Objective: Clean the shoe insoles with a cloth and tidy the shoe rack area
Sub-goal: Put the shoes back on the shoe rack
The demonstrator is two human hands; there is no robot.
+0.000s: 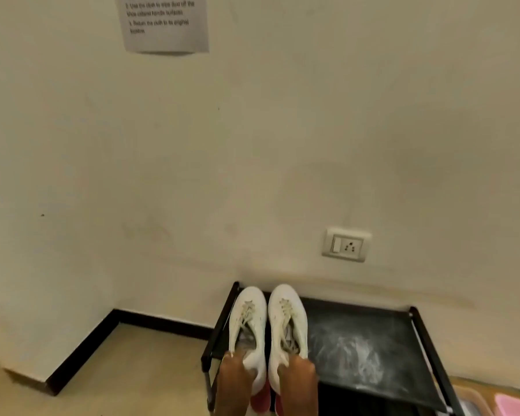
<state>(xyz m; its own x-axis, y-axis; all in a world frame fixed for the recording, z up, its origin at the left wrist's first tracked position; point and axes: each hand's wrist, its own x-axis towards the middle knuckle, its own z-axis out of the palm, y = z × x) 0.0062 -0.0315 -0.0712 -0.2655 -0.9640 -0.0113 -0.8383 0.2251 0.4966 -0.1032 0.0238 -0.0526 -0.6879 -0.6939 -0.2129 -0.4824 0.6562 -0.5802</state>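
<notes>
Tidying looks unfinished: your left hand point(236, 376) and right hand point(297, 375) each clamp a grip on the white lace-up sneakers point(285, 313); the black rack shelf point(373, 325) shows dust.

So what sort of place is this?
Likely a home entryway or room corner: a black shoe rack holding white sneakers stands against a plain wall with a power socket and instruction sheet.

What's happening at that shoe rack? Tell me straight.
A person grips a pair of white lace-up sneakers by the heels: the left hand holds the left sneaker, the right hand the right sneaker. Both sit side by side, toes toward the wall, at the left end of the top shelf of the black shoe rack. White dust smears the shelf beside them. No cloth is in view.
</notes>
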